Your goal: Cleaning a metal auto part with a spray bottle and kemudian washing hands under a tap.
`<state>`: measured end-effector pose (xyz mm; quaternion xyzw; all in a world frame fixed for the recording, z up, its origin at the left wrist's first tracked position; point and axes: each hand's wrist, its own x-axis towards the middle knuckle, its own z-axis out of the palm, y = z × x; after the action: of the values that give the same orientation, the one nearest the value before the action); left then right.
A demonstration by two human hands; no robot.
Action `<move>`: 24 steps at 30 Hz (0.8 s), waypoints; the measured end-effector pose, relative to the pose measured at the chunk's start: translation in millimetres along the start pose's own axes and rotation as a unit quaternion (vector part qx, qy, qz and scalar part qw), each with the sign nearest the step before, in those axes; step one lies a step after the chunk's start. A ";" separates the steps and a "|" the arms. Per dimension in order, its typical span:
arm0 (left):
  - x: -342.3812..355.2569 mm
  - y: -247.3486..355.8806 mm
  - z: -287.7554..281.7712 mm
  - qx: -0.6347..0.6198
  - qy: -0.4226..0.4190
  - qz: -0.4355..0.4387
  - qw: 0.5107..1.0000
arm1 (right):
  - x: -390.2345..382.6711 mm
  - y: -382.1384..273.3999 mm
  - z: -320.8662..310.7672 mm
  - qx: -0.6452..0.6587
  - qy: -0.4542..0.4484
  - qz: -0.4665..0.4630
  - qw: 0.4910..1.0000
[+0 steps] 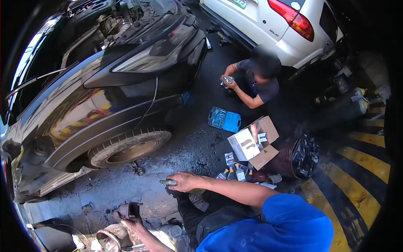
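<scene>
My left hand (129, 219), low in the view, is closed around a dark brown, hollow metal part (134, 210) with a squarish opening. To its right and higher up, my right hand (187, 182) grips a slim tool with a grey-green handle (169, 182). A thin tip points left from that handle; its exact kind is not clear. The tool and the metal part are apart. Beneath both hands lies grimy, wet-looking ground (103, 191). A round, dirty metal container (110, 239) stands just below my left hand.
A dark car (138, 94) with its bonnet up and a muddy wheel (130, 149) fills the left. Ahead, another person (260, 80) crouches by a white vehicle (268, 25). Right lie a blue socket set (225, 119), an open carton (247, 145), small bottles (240, 173) and a bag-lined bin (289, 157).
</scene>
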<state>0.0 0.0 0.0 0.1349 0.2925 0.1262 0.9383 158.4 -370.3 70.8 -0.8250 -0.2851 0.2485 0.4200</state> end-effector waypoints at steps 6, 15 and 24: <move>13.4 -19.2 -47.5 0.002 0.094 0.084 0.992 | 7.6 42.1 53.4 0.019 -0.070 0.045 0.996; 184.7 -40.3 -157.2 0.144 0.107 0.109 0.978 | 129.4 199.6 172.4 0.070 -0.015 -0.079 0.994; 300.4 -38.9 -245.8 -0.026 0.024 0.123 0.992 | 244.7 248.7 300.6 0.022 -0.067 -0.157 0.985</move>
<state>102.3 102.7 -362.2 0.1426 0.2928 0.2510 0.9116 202.9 -159.0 -336.0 -0.7418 -0.4335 0.2404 0.4518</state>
